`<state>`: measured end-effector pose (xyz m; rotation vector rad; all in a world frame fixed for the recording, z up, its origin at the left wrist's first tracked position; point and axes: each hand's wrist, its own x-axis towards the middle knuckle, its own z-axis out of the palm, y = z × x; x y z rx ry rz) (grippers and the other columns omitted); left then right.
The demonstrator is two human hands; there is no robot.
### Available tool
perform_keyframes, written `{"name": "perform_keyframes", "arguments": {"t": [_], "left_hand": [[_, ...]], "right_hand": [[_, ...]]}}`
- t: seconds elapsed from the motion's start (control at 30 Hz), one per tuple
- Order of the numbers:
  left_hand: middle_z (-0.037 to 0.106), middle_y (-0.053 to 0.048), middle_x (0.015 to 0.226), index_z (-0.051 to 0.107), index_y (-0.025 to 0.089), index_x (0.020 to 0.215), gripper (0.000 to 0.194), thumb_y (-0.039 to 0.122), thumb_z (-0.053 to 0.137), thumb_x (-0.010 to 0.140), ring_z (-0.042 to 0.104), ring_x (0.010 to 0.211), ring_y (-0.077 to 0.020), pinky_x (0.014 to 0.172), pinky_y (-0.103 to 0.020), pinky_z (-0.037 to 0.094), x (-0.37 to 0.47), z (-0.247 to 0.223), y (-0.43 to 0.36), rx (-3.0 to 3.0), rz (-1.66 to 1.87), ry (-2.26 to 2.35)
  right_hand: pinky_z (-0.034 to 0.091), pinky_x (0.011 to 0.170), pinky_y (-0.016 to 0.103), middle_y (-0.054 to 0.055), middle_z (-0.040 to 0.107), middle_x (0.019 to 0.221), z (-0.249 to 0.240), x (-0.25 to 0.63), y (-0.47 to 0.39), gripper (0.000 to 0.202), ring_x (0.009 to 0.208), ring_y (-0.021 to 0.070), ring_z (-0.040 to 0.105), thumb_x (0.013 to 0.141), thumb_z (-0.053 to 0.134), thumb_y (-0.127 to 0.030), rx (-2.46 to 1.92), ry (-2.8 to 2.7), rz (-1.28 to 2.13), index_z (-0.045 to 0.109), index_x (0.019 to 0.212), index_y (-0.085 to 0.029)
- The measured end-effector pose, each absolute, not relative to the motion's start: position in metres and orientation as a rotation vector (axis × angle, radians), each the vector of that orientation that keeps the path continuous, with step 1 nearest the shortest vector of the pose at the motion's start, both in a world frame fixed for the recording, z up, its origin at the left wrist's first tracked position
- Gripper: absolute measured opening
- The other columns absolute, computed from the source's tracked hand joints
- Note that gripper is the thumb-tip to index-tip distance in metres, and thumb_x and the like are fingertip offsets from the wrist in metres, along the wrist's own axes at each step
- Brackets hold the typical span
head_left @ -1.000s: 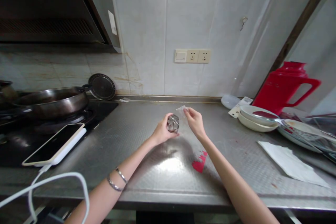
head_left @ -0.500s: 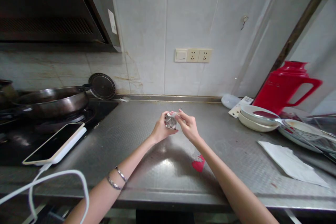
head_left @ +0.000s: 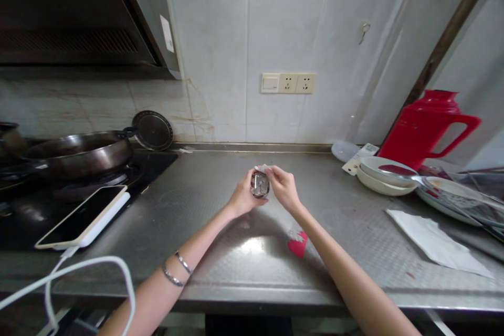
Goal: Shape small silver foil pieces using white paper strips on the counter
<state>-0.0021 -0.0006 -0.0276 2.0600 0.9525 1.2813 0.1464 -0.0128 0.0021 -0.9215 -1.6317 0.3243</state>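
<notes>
A small clear glass (head_left: 260, 186) is in my left hand (head_left: 241, 195), its round end turned toward me above the steel counter (head_left: 220, 262). The fingers of that hand wrap its left side, with the thumb below. My right hand (head_left: 284, 187) pinches a crumpled white tissue (head_left: 260, 168) against the top right of the glass. Part of the tissue is hidden behind the fingers. Under my right forearm, a torn red heart sticker (head_left: 298, 244) lies on the counter.
A phone (head_left: 81, 218) with a white cable (head_left: 98, 259) rests by the stove at left, near a steel pan (head_left: 82, 155). On the right are a red thermos (head_left: 423, 128), stacked bowls (head_left: 384, 184) and a folded white napkin (head_left: 435, 241).
The glass has tilted in my left hand, so its round end now faces me more. My right hand has shifted slightly with the tissue along the upper rim.
</notes>
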Motion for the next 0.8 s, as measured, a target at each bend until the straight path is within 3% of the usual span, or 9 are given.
{"name": "perform_keyframes", "arguments": {"t": [0.1,0.23,0.4,0.53,0.7,0.8], "left_hand": [[0.061,-0.009,0.112,0.039,0.021,0.126,0.086,0.022,0.081,0.051,0.061,0.098,-0.0243,0.084,-0.036,0.047,-0.002,-0.028,0.0,2.067,1.28,0.957],[0.059,-0.008,0.117,0.042,0.023,0.121,0.079,0.021,0.08,0.051,0.06,0.098,-0.0228,0.085,-0.036,0.046,-0.003,-0.03,0.003,2.041,1.338,0.918],[0.062,-0.007,0.107,0.039,0.023,0.12,0.08,0.021,0.079,0.051,0.062,0.081,-0.0169,0.073,-0.03,0.048,-0.006,-0.029,0.008,1.969,1.296,1.016],[0.064,-0.006,0.101,0.04,0.02,0.12,0.08,0.021,0.079,0.049,0.062,0.083,-0.018,0.074,-0.031,0.047,-0.007,-0.027,0.01,1.95,1.296,1.103],[0.06,-0.008,0.11,0.045,0.02,0.116,0.076,0.017,0.079,0.048,0.058,0.095,-0.0218,0.079,-0.033,0.047,-0.002,-0.028,0.005,2.049,1.304,1.092],[0.059,-0.007,0.108,0.049,0.02,0.112,0.067,0.015,0.076,0.051,0.056,0.099,-0.0233,0.083,-0.036,0.045,0.001,-0.028,0.002,2.112,1.321,1.139]], "right_hand": [[0.05,0.069,0.026,0.005,0.072,0.086,0.003,0.145,-0.016,0.027,0.078,0.0191,0.067,0.089,0.046,-0.033,-0.888,-1.733,0.213,0.069,0.092,-0.019],[0.048,0.093,0.035,0.004,0.072,0.099,0.005,0.144,-0.02,0.026,0.099,0.0225,0.065,0.089,0.045,-0.025,-0.768,-1.829,0.133,0.068,0.1,-0.023],[0.04,0.106,0.043,-0.004,0.072,0.087,0.007,0.14,-0.024,0.026,0.073,0.014,0.068,0.089,0.045,-0.02,-0.624,-1.915,0.118,0.068,0.101,-0.023],[0.041,0.106,0.043,-0.006,0.071,0.077,0.008,0.137,-0.025,0.024,0.06,0.0099,0.064,0.089,0.046,-0.02,-0.674,-1.804,0.105,0.07,0.094,-0.022],[0.04,0.105,0.046,0.004,0.07,0.104,0.006,0.145,-0.018,0.028,0.1,0.0189,0.065,0.091,0.042,-0.015,-0.69,-1.749,-0.116,0.066,0.105,-0.023],[0.037,0.107,0.047,0.007,0.068,0.111,0.005,0.147,-0.017,0.032,0.11,0.0189,0.06,0.091,0.04,-0.012,-0.632,-1.989,-0.175,0.062,0.112,-0.022]]}}
